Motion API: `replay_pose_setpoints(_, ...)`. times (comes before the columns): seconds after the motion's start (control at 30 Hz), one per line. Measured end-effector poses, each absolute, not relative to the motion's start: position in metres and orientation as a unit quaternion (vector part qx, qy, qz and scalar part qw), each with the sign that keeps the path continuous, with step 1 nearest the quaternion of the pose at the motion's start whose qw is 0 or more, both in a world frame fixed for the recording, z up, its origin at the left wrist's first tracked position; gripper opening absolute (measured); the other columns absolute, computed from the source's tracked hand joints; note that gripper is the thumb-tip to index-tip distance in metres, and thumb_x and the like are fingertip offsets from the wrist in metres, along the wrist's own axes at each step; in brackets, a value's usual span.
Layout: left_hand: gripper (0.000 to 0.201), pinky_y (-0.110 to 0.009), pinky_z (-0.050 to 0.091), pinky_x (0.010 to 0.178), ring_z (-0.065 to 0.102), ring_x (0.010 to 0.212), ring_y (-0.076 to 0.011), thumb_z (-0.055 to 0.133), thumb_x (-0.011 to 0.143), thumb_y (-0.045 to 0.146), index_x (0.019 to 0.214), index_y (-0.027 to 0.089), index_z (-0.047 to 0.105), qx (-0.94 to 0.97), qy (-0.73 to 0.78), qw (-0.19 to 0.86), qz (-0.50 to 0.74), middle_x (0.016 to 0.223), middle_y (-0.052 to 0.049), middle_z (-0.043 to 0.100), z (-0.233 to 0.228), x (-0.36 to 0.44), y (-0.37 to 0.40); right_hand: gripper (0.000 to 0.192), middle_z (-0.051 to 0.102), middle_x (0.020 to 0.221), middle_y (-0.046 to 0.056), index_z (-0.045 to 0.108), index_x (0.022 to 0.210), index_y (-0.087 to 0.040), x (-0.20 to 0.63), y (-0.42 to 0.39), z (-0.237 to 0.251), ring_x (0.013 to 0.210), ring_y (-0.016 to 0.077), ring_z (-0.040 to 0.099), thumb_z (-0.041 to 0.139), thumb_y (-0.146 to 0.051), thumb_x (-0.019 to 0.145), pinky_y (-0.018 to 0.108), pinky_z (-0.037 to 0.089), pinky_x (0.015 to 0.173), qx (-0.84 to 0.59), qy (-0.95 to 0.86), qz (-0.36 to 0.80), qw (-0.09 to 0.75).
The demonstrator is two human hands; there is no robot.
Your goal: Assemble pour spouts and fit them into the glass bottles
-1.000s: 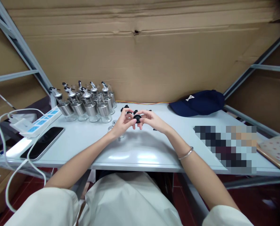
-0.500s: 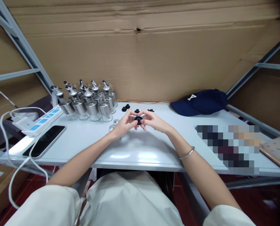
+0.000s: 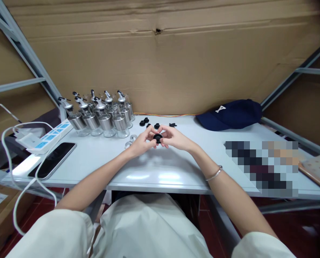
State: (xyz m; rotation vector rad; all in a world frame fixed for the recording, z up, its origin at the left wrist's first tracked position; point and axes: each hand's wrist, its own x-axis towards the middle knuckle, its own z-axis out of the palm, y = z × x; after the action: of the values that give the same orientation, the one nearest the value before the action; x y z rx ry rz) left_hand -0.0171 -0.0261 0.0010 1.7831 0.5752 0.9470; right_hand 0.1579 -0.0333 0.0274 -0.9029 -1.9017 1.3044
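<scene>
Between my two hands, above the middle of the white table, is a small round black part, likely plastic or rubber. My left hand pinches its left side with thumb and fingers. On its right side my right hand grips it the same way. Just behind my hands lie several small black stoppers and a black piece with prongs. Beside my left hand are clear rings, partly covered by it.
Several glass-and-steel bottles with pour spouts stand at the back left. A power strip with white cables and a phone lie on the left. A navy cap rests at the back right, before a cardboard wall.
The black round part has turned slightly, showing more of its face toward me. Both hands keep their grip almost in place; the view has shifted a little.
</scene>
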Motion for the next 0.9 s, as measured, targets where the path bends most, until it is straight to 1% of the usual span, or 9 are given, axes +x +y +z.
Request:
replay_pose_setpoints(0.13,0.022,-0.025,0.044,0.065,0.056,0.061,-0.01,0.055,0.072,0.025,0.087,0.019,0.04,0.758,0.276,0.448,0.386,0.069,0.003,0.061,0.0023,-0.0186,-0.0272,0.02,0.055,0.052,-0.006,0.041,0.078,-0.021,0.1572,-0.0346,0.027,0.046,0.009,0.045,0.052,-0.019,0.061,0.022,0.037,0.044,-0.349,-0.73,0.489,0.327)
replay_pose_setpoints(0.27,0.02,-0.024,0.044,0.063,0.057,0.063,-0.0109,0.052,0.073,0.024,0.088,0.019,0.042,0.775,0.288,0.413,0.381,0.069,0.002,0.061,-0.0003,-0.0203,-0.0256,0.019,0.055,0.051,-0.006,0.04,0.076,-0.021,0.1566,-0.0353,0.0279,0.045,0.0084,0.045,0.053,-0.02,0.062,0.021,0.036,0.043,-0.346,-0.733,0.485,0.328)
replay_pose_setpoints(0.57,0.02,-0.023,0.042,0.061,0.057,0.064,-0.0111,0.052,0.071,0.023,0.088,0.019,0.043,0.787,0.311,0.378,0.376,0.069,0.003,0.06,-0.001,-0.0214,-0.0255,0.02,0.055,0.051,-0.006,0.041,0.078,-0.021,0.1578,-0.0328,0.0257,0.045,0.0088,0.046,0.052,-0.018,0.061,0.021,0.037,0.044,-0.336,-0.738,0.484,0.33)
replay_pose_setpoints(0.77,0.021,-0.023,0.042,0.063,0.054,0.064,-0.0103,0.055,0.069,0.022,0.088,0.019,0.046,0.793,0.325,0.345,0.383,0.07,0.004,0.059,0.0011,-0.0224,-0.0254,0.021,0.055,0.052,-0.006,0.042,0.078,-0.021,0.1572,-0.0323,0.0246,0.047,0.009,0.047,0.053,-0.016,0.061,0.021,0.038,0.044,-0.328,-0.736,0.486,0.338)
replay_pose_setpoints(0.83,0.021,-0.024,0.041,0.064,0.054,0.065,-0.0104,0.055,0.07,0.021,0.088,0.019,0.046,0.79,0.324,0.345,0.388,0.07,0.003,0.06,0.0011,-0.0217,-0.0254,0.02,0.057,0.054,-0.006,0.043,0.079,-0.021,0.1577,-0.0316,0.0244,0.048,0.009,0.049,0.054,-0.016,0.063,0.021,0.04,0.046,-0.322,-0.729,0.498,0.342)
replay_pose_setpoints(0.9,0.02,-0.023,0.041,0.064,0.055,0.066,-0.0106,0.054,0.072,0.022,0.089,0.019,0.045,0.782,0.317,0.358,0.4,0.071,0.003,0.061,0.0007,-0.0205,-0.0257,0.019,0.06,0.059,-0.004,0.044,0.081,-0.02,0.1589,-0.0306,0.0245,0.051,0.0096,0.054,0.056,-0.017,0.066,0.023,0.044,0.052,-0.31,-0.72,0.517,0.344)
